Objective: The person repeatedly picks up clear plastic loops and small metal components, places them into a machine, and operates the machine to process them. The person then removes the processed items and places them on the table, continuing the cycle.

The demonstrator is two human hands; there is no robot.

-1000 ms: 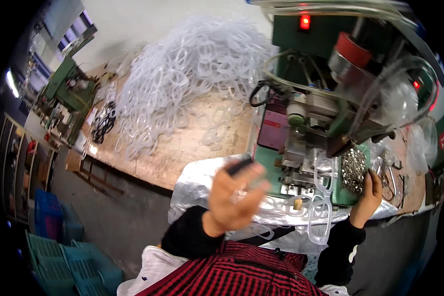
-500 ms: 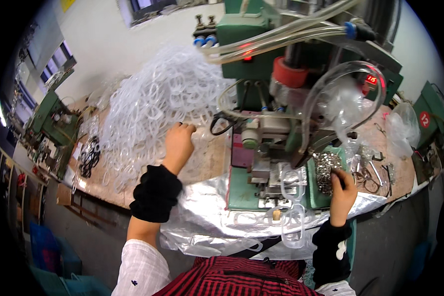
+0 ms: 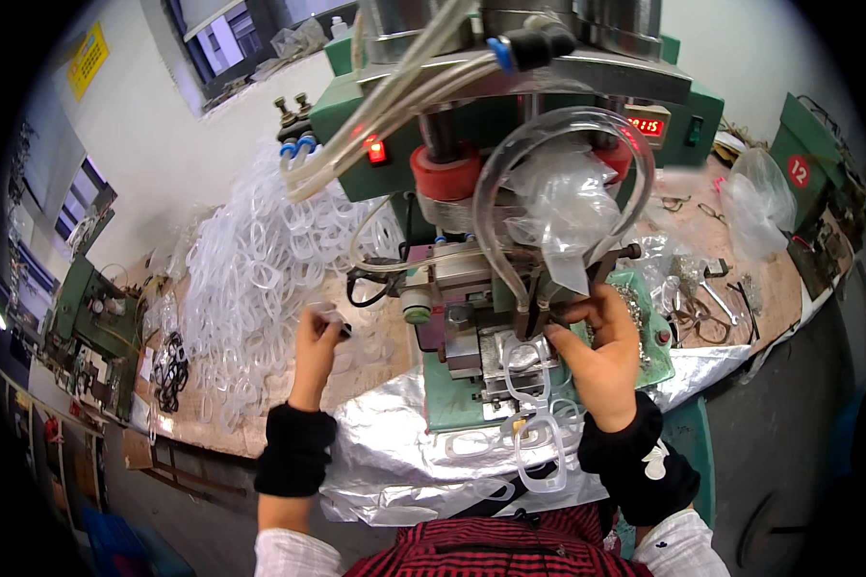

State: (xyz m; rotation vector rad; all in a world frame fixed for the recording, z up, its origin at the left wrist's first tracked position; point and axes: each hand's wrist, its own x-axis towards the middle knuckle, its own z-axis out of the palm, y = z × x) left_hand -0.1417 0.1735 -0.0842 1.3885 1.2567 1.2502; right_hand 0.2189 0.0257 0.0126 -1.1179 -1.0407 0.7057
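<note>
A clear plastic glasses frame [image 3: 541,452] lies across the fixture [image 3: 496,370] of a green press, one rim under the tooling and the other overhanging toward me. My right hand [image 3: 601,356] is at the tooling, thumb and fingers bent together beside its dark lower part; whatever they pinch is too small to tell. Left of the machine, my left hand [image 3: 316,346] hovers over the table with its fingers drawn together by the large pile of clear frames [image 3: 260,260]. What it holds, if anything, I cannot make out.
A green tray [image 3: 658,367] of small metal parts stands right of the fixture. Beyond it lie a wrench [image 3: 720,302] and plastic bags [image 3: 758,204]. A thick clear hose [image 3: 481,207] loops before the press. Silver foil [image 3: 385,462] covers the table's front edge.
My right hand has left the tray of metal parts and moved left to the press tooling. My left hand has drawn back toward me slightly. The whole view has shifted.
</note>
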